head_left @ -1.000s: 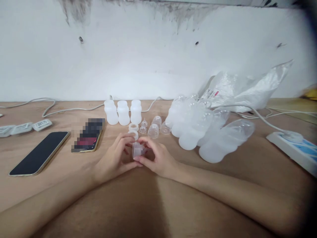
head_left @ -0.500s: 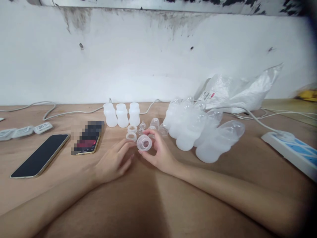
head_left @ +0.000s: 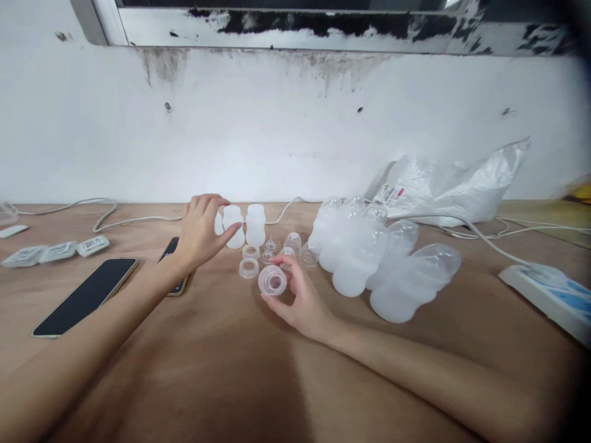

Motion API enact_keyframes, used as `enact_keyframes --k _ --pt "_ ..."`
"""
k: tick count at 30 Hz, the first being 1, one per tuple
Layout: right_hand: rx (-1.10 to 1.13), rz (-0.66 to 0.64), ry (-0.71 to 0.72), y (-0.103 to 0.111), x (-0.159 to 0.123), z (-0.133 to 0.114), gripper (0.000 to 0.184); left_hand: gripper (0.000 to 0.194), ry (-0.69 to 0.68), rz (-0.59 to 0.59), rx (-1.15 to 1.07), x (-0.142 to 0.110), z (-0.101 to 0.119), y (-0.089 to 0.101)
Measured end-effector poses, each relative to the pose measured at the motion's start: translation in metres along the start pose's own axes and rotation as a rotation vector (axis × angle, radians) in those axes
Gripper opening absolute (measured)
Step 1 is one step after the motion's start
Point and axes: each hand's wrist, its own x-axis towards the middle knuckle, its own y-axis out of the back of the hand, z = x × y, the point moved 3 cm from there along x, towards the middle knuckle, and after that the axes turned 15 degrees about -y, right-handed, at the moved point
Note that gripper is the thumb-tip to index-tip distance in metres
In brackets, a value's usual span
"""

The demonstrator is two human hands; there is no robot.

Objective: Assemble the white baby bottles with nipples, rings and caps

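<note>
Between the thumb and fingers of my right hand (head_left: 300,298) is a clear bottle collar ring with a nipple in it (head_left: 272,280), its round opening facing me. My left hand (head_left: 203,227) reaches over the leftmost of three frosted baby bottles, fingers apart; it partly hides that bottle, and I cannot tell if it touches it. The middle bottle (head_left: 233,226) and the right bottle (head_left: 255,226) stand upright beside it. Two loose collar rings (head_left: 249,267) lie in front of them. Clear nipples (head_left: 268,250) and dome caps (head_left: 292,241) sit just behind my right hand.
Several capped bottles (head_left: 353,258) stand grouped on the right. Behind them lies a plastic bag (head_left: 443,184) against the wall. A power strip (head_left: 549,295) is at far right. Two phones, one a black phone (head_left: 87,295), and small white packs (head_left: 60,251) lie left. Cables run along the wall.
My left hand has left the collar ring and moved forward and left to the standing bottles, opening its fingers. My right hand still holds the ring. The view has tilted up slightly.
</note>
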Motion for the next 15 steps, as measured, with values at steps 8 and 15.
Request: enact_keyframes --k 8,15 --pt "-0.040 0.016 0.025 0.001 -0.001 0.001 0.047 0.066 -0.148 -0.329 0.025 0.049 -0.009 -0.052" --pt "-0.056 0.012 0.065 0.001 -0.001 -0.002 0.048 0.052 -0.145 -0.341 -0.044 0.052 -0.010 -0.052"
